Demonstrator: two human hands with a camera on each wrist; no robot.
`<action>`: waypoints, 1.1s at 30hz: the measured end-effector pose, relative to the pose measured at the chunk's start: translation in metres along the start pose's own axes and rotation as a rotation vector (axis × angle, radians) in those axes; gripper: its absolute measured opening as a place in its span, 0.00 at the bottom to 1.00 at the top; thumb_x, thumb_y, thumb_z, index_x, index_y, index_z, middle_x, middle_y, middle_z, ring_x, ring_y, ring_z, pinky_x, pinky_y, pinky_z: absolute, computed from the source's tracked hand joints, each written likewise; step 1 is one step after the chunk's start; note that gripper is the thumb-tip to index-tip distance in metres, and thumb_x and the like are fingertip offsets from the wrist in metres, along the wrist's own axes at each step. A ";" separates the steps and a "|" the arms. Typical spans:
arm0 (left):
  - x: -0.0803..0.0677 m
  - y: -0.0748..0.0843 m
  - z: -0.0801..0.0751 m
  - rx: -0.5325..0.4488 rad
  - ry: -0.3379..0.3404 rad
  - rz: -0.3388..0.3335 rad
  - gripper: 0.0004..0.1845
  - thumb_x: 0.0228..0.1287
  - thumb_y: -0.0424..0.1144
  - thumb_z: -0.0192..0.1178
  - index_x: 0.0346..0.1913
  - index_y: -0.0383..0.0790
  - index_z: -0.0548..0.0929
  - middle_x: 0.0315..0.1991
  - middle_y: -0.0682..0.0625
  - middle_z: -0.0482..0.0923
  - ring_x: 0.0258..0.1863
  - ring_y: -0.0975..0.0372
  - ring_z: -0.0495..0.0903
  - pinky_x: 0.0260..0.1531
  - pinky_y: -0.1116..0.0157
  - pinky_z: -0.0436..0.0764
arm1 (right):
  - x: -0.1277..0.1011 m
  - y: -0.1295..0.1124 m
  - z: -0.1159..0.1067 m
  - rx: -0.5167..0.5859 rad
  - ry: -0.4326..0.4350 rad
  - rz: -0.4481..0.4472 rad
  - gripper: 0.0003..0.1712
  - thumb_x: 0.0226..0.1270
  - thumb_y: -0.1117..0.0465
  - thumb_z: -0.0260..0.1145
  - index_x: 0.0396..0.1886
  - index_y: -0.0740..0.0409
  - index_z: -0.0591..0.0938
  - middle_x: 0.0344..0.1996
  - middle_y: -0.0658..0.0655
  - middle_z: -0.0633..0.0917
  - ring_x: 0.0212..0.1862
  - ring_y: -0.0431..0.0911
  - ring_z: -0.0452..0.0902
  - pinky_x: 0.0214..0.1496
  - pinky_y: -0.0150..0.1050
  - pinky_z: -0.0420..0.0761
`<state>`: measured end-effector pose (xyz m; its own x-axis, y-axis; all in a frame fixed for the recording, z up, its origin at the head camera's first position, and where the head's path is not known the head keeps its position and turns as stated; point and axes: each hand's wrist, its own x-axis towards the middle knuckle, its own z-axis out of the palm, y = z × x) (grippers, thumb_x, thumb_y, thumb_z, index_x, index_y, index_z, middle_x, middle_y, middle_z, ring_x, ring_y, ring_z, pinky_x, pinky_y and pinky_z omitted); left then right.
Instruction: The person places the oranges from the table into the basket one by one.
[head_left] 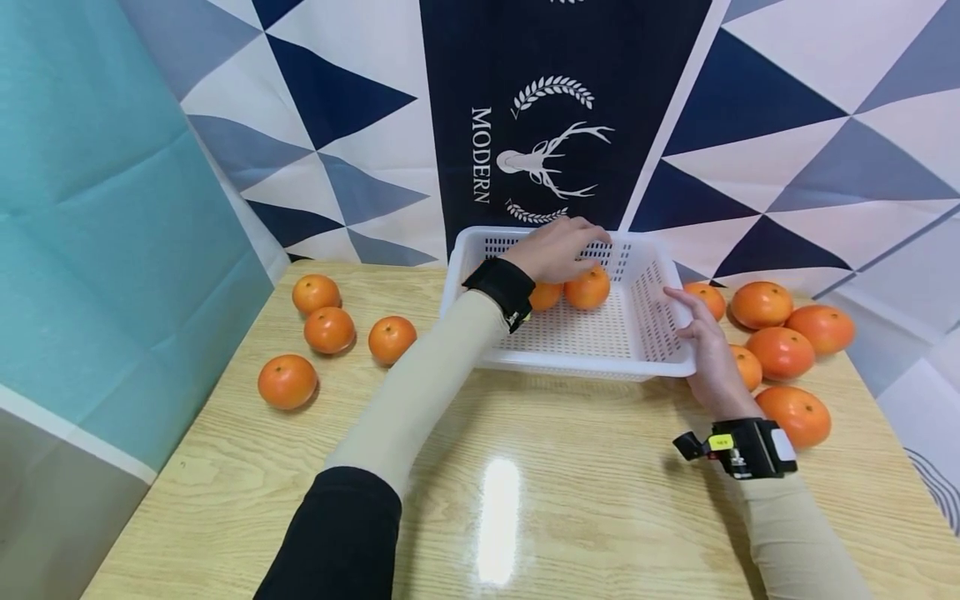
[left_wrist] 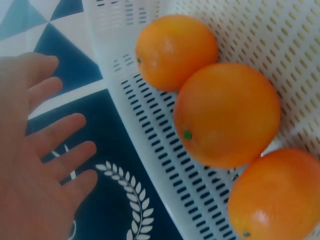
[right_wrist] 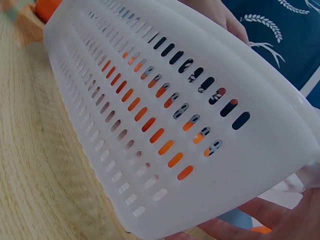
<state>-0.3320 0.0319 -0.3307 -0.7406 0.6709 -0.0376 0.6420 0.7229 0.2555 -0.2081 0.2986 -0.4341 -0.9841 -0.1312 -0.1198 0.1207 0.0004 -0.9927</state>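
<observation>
Nearest the viewer lay the pale wooden tabletop (head_left: pixel 525 500), with both forearms in beige sleeves reaching forward across it. The right hand (head_left: pixel 708 354) rested against the right wall of the white perforated plastic basket (head_left: pixel 570 337), fingers fairly straight along the rim and thumb low by the near corner; whether they hooked over the edge could not be told. In the right wrist view the slotted basket wall (right_wrist: pixel 165 125) filled the frame, orange showing through its holes. Just right of that hand sat a cluster of six round orange fruits (head_left: pixel 782 352) on the table. To the left of the basket, well apart from it, four more loose oranges (head_left: pixel 328 330) lay on the wood.

Farther on, the left hand (head_left: pixel 558 248) hovered over the far part of the basket, fingers spread and relaxed, holding nothing, as the left wrist view showed (left_wrist: pixel 35 150). Under it three oranges (left_wrist: pixel 226 114) rested inside the basket, touching one another, against its far wall. Behind stood a blue-and-white triangle-patterned cloth (head_left: pixel 787 125) with a deer emblem.
</observation>
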 end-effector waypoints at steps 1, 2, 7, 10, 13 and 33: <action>-0.002 -0.002 -0.001 -0.001 0.003 0.001 0.27 0.90 0.49 0.54 0.84 0.53 0.74 0.87 0.50 0.69 0.89 0.55 0.64 0.95 0.54 0.49 | 0.000 0.000 0.000 0.001 -0.001 0.000 0.44 0.84 0.63 0.32 0.94 0.29 0.52 0.96 0.47 0.31 0.86 0.61 0.49 0.59 0.27 0.85; -0.004 -0.004 -0.002 -0.001 0.006 0.003 0.26 0.90 0.49 0.54 0.83 0.53 0.74 0.87 0.50 0.69 0.90 0.55 0.63 0.95 0.54 0.48 | 0.000 0.000 0.000 0.002 -0.002 -0.001 0.44 0.84 0.63 0.32 0.94 0.29 0.52 0.96 0.47 0.31 0.86 0.60 0.49 0.59 0.27 0.85; -0.019 -0.015 -0.008 0.010 0.012 -0.018 0.26 0.90 0.49 0.53 0.83 0.53 0.75 0.89 0.50 0.67 0.92 0.54 0.58 0.95 0.53 0.50 | 0.001 -0.001 0.001 -0.001 -0.002 -0.004 0.44 0.84 0.63 0.32 0.94 0.30 0.53 0.96 0.46 0.32 0.86 0.59 0.48 0.60 0.26 0.84; -0.029 -0.021 -0.010 0.025 0.025 -0.028 0.26 0.90 0.50 0.53 0.83 0.54 0.76 0.89 0.50 0.67 0.92 0.53 0.59 0.95 0.53 0.53 | 0.001 -0.001 0.000 0.002 -0.002 -0.005 0.43 0.84 0.63 0.32 0.94 0.29 0.53 0.96 0.46 0.32 0.86 0.59 0.49 0.60 0.26 0.84; -0.039 -0.028 -0.011 0.024 0.048 -0.020 0.26 0.90 0.51 0.52 0.82 0.53 0.77 0.88 0.49 0.68 0.91 0.52 0.61 0.94 0.51 0.54 | 0.001 -0.001 0.000 0.002 -0.003 -0.004 0.43 0.84 0.63 0.32 0.94 0.29 0.53 0.96 0.46 0.31 0.86 0.59 0.48 0.60 0.26 0.84; -0.111 -0.079 -0.009 0.008 0.123 -0.067 0.25 0.89 0.49 0.55 0.79 0.46 0.79 0.85 0.41 0.71 0.86 0.46 0.68 0.90 0.47 0.65 | 0.000 0.000 0.001 0.002 0.009 -0.001 0.43 0.84 0.63 0.33 0.94 0.29 0.54 0.96 0.44 0.32 0.87 0.58 0.47 0.60 0.25 0.83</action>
<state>-0.3023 -0.1014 -0.3381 -0.8001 0.5963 0.0645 0.5916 0.7668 0.2490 -0.2081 0.2979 -0.4344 -0.9854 -0.1226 -0.1184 0.1196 -0.0017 -0.9928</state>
